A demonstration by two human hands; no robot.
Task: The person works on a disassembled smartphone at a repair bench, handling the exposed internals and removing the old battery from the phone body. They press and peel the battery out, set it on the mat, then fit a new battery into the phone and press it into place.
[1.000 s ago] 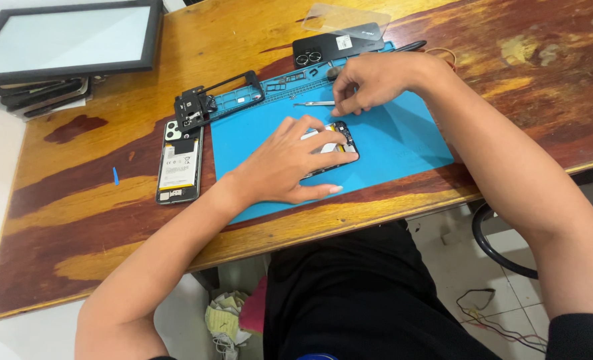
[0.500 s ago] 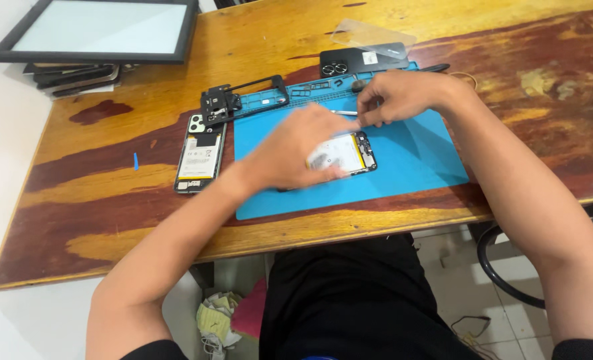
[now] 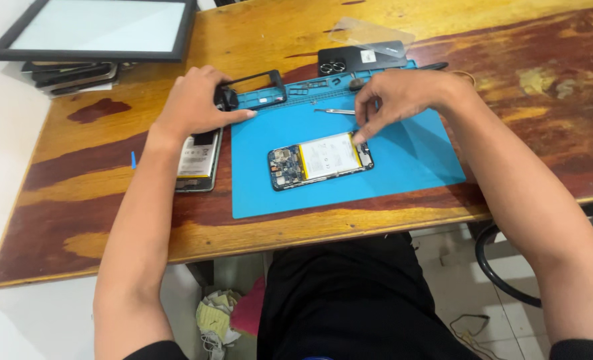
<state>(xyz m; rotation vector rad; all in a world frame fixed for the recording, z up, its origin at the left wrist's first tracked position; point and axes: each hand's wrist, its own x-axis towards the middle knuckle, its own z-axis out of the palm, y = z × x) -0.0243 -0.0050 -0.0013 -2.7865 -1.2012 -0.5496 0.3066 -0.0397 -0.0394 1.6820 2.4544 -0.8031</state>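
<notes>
Pinching at the right end of the opened phone [image 3: 320, 160] lying mid blue mat [image 3: 403, 143], the right hand [image 3: 400, 97] is working with its grip pressed together (best kept light), while the left hand [image 3: 193, 103], spread, is resting on the black frame [image 3: 255, 90].

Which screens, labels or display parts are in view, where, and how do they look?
Framed panel: far left corner of the table, rectangular, black frame, pale blank face.
Opened phone: on the blue mat, right hand touching its right end; white label on a yellow-edged battery.
Second phone body: left of the mat, below the left hand; white label.
Clear screen film: far edge, transparent.
</notes>
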